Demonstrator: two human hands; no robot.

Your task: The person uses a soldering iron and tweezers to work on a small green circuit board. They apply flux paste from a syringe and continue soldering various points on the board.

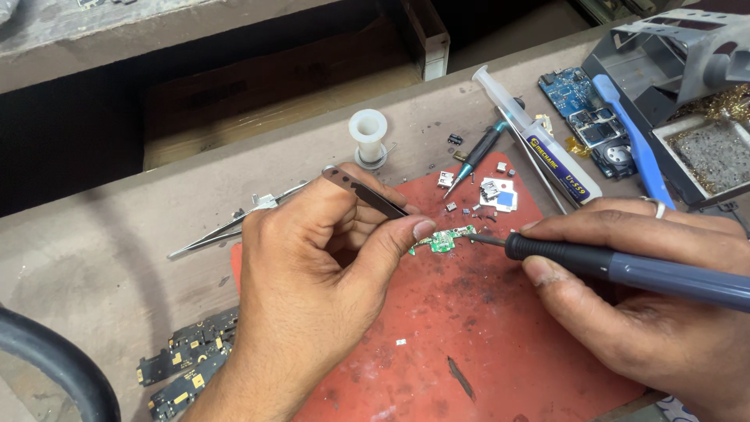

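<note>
My left hand (pixel 312 266) grips dark metal tweezers (pixel 363 190), whose tips run down to a small green circuit board (pixel 442 240) lying on a red work mat (pixel 484 344). My right hand (pixel 648 305) holds a soldering iron (pixel 625 270) with a black grip and a blue-grey handle. Its thin tip touches the right end of the green board. Both hands rest on the mat on either side of the board.
A syringe of flux (pixel 539 137), a teal-tipped tool (pixel 478 156), a white spool (pixel 368 134), spare tweezers (pixel 234 227) and small loose parts (pixel 497 191) lie behind the mat. Blue circuit boards (pixel 582 105), a blue brush (pixel 634 141) and an iron stand (pixel 687 94) sit at right. Dark boards (pixel 187 367) lie at lower left.
</note>
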